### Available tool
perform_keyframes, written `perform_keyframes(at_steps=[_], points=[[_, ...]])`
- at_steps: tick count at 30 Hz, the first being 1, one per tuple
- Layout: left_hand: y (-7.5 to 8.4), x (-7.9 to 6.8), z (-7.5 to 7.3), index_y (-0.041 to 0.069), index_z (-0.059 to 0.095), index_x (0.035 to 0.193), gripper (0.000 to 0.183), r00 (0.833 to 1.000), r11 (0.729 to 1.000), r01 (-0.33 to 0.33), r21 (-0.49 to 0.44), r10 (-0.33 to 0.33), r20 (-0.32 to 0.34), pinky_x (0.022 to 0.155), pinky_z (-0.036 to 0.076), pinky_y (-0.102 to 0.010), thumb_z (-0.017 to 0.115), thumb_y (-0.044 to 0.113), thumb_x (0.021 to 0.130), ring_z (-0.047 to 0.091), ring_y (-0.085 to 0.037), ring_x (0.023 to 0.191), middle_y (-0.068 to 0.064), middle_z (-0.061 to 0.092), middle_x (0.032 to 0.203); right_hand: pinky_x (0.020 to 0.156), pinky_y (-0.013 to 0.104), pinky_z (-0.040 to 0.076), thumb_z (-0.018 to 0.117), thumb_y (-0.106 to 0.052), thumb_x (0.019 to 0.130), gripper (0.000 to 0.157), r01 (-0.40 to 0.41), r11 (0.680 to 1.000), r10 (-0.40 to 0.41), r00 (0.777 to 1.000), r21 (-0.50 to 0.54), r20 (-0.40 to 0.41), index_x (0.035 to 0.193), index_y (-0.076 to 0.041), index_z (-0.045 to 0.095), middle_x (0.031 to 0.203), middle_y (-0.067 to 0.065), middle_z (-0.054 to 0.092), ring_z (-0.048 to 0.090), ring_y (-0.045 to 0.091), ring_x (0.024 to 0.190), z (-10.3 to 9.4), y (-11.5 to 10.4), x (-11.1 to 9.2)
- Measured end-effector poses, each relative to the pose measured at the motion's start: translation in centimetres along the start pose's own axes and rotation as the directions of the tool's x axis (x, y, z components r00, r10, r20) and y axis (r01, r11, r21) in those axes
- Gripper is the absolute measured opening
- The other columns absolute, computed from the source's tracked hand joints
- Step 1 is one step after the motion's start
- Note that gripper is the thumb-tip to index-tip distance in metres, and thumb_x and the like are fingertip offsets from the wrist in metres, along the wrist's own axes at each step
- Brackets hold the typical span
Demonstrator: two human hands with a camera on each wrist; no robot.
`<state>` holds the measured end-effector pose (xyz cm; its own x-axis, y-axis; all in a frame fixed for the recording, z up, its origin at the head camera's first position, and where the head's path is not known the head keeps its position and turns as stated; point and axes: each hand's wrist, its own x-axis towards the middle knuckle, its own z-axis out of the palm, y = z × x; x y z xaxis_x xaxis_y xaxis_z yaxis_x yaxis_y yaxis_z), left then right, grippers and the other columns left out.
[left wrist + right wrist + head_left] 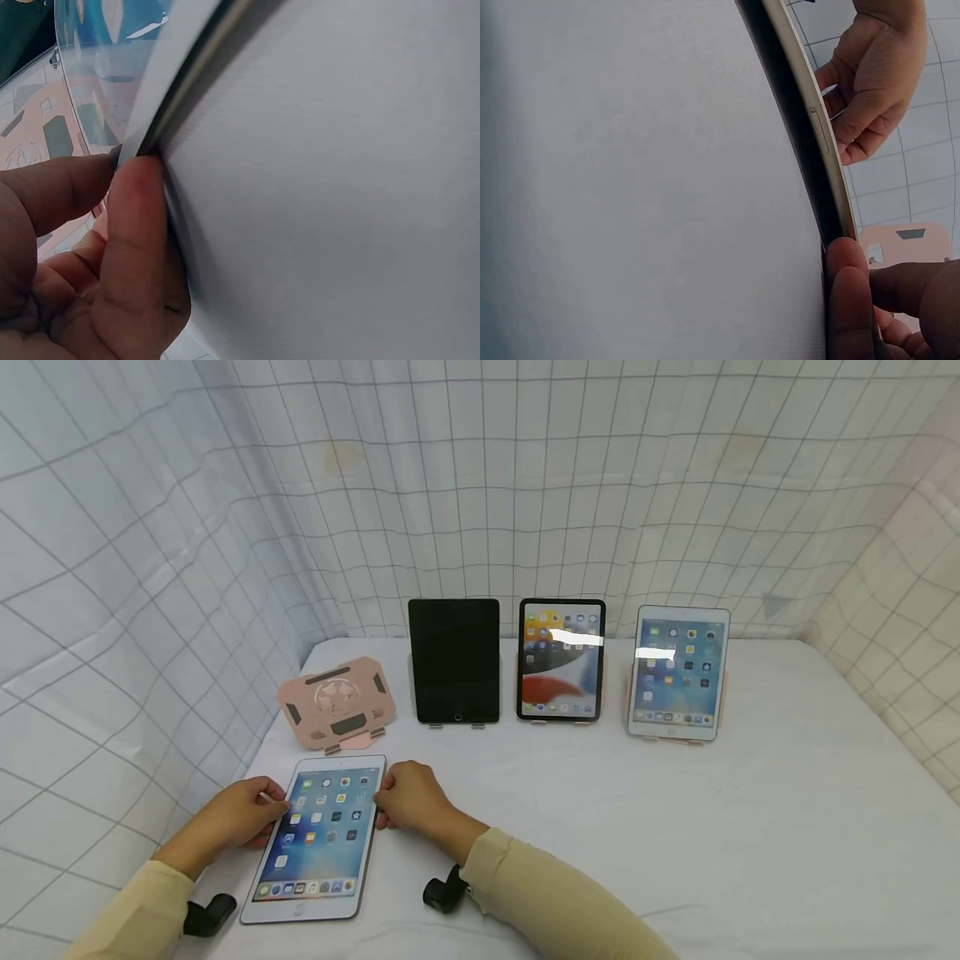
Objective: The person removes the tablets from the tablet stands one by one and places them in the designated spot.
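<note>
In the head view, the white tablet [318, 835] is at the near left of the desk [780, 827], with its lit screen facing up. The left hand [243, 812] holds its left edge and the right hand [412, 795] holds its right edge, both in a narrow pinch. Just beyond its far edge is the pink stand [335, 700], which carries nothing. To the right, on the far part of the desk, three more stand in a row, leaning back: the black tablet [454, 660] with dark screen, then the middle tablet [561, 660] and the right tablet [678, 672], both with lit screens. Behind them hangs a checked cloth [480, 510].

In the left wrist view, the thumb and fingers of the left hand meet at the tablet edge; the pink stand shows behind.

In the right wrist view, the right hand grips the other edge between thumb and fingers, and the left hand is seen across the tablet. A dark band runs under this edge; I cannot tell if the tablet touches the desk there.
</note>
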<state>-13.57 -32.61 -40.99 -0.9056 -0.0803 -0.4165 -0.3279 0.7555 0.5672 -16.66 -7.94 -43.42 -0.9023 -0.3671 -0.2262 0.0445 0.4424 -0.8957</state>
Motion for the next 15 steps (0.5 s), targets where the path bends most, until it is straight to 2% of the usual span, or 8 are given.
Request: perform_keyframes(at_steps=[15], points=[[-0.31, -0.13, -0.27, -0.008, 0.050, 0.114, 0.028, 1.000, 1.000, 0.001, -0.004, -0.001, -0.002, 0.061, 0.055, -0.031, 0.058, 0.013, 0.097, 0.056, -0.020, 0.072, -0.013, 0.057, 0.089, 0.047, 0.018, 0.048, 0.065, -0.007, 0.094, 0.019, -0.056, 0.994, 0.054, 0.998, 0.094, 0.021, 0.076, -0.007, 0.061, 0.063, 0.004, 0.064, 0.061, 0.012, 0.051, -0.17, 0.12, 0.23]])
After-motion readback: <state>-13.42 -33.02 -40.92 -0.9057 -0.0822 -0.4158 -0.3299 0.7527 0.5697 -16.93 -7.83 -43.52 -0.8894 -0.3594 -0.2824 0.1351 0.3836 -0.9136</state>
